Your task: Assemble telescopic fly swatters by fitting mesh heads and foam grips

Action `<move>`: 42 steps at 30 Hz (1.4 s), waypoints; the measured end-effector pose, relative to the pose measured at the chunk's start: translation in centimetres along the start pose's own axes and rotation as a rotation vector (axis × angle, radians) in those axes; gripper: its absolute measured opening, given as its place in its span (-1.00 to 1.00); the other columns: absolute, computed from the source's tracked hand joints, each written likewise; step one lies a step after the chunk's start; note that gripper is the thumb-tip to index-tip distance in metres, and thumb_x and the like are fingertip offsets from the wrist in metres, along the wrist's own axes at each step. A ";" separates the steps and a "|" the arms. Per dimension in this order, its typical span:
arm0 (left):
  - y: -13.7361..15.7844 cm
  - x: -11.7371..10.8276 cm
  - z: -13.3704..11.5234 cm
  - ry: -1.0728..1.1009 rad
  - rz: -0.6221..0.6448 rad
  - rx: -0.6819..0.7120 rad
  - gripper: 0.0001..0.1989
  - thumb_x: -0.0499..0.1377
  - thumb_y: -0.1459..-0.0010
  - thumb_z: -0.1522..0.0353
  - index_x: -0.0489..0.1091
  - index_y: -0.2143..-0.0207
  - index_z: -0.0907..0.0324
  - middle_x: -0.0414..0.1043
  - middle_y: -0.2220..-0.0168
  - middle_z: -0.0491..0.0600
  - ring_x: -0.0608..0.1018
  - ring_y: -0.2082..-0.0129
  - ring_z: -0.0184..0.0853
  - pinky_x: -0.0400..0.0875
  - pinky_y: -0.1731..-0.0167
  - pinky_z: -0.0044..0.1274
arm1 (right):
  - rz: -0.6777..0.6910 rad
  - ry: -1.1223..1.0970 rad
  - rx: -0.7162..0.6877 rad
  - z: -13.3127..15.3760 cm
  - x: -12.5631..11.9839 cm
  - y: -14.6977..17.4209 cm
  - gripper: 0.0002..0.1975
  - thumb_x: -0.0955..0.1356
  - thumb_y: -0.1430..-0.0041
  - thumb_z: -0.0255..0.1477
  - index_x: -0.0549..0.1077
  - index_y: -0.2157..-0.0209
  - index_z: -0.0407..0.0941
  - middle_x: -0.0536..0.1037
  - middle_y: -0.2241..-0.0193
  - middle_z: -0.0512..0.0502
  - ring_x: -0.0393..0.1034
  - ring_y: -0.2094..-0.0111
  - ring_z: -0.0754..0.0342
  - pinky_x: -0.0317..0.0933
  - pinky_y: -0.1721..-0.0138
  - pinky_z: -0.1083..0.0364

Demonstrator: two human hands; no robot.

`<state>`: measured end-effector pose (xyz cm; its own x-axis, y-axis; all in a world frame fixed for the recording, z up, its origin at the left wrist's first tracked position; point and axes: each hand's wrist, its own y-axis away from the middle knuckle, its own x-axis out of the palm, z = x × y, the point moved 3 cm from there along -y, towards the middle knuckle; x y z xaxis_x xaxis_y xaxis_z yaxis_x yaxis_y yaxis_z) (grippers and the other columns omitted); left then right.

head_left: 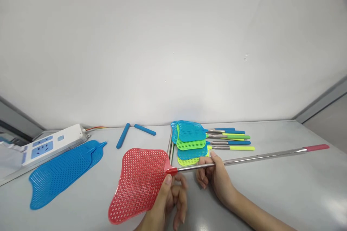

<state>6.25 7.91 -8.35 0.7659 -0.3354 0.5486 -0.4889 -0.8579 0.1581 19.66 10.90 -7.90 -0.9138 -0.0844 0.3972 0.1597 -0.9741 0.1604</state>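
Note:
A red fly swatter (141, 180) with a perforated head and a long, drawn-out metal rod lies across both my hands. My left hand (170, 198) pinches it with the thumb at the neck, where the head meets the rod. Farther right, my right hand (214, 175) grips the metal rod (260, 157) between thumb and fingers. The rod ends in a red handle (317, 147) at the far right. Just behind my right hand lies a pile of blue, green and yellow fly swatters (191, 131) with short rods.
Two loose blue handles (145, 129) lie near the wall. Blue swatter heads (63, 173) without rods overlap at the left, beside a white power strip (54, 142). A plastic bag (11, 160) sits at the left edge. A white wall (173, 43) closes off the grey table's back.

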 end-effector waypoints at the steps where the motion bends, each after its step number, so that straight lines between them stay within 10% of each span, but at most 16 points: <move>1: 0.0 0.0 -0.2 -0.016 -0.033 0.010 -0.53 -0.18 -0.10 0.04 0.26 0.43 0.22 0.24 0.73 -0.13 0.19 0.79 -0.52 0.03 0.80 -0.68 | -0.005 0.011 -0.006 0.0 0.0 0.0 -0.40 0.01 -0.03 -0.01 0.22 0.78 -0.15 0.08 0.87 0.07 0.03 0.80 0.21 -0.13 0.71 0.18; 9: -0.7 1.2 -2.9 -0.150 -0.285 0.236 -0.77 -0.06 -0.14 0.22 0.21 0.24 0.16 0.19 0.68 -0.17 0.22 0.70 -0.46 0.14 0.76 -0.66 | 0.052 0.099 -0.033 0.2 -0.1 0.3 -0.49 0.03 -0.08 -0.08 -0.03 0.77 -0.11 -0.07 0.80 0.13 -0.13 0.75 0.25 -0.21 0.68 0.17; 30: -2.1 1.2 -2.4 -0.033 -0.276 0.137 -0.71 -0.11 -0.11 0.33 0.35 0.47 0.22 0.15 0.78 -0.17 0.21 0.71 -0.46 0.12 0.69 -0.64 | 0.094 0.259 -0.032 1.1 -0.6 0.5 -0.60 0.20 -0.09 -0.24 0.08 0.71 -0.14 0.06 0.78 0.13 -0.08 0.72 0.27 -0.23 0.66 0.17; 42: -3.0 1.0 -2.5 0.070 -0.296 0.077 -0.71 -0.13 -0.14 0.32 0.33 0.41 0.25 0.33 0.64 -0.08 0.39 0.59 -0.40 0.28 0.47 -0.56 | -0.196 -0.227 -0.062 1.5 -1.5 0.2 -0.64 0.24 -0.06 -0.34 0.10 0.73 -0.14 -0.08 0.79 0.16 -0.07 0.74 0.25 -0.18 0.63 0.17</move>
<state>7.41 11.18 -6.23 0.8382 -0.0415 0.5438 -0.2138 -0.9423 0.2576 21.60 11.20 -7.09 -0.8168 0.1490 0.5574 -0.0412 -0.9787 0.2012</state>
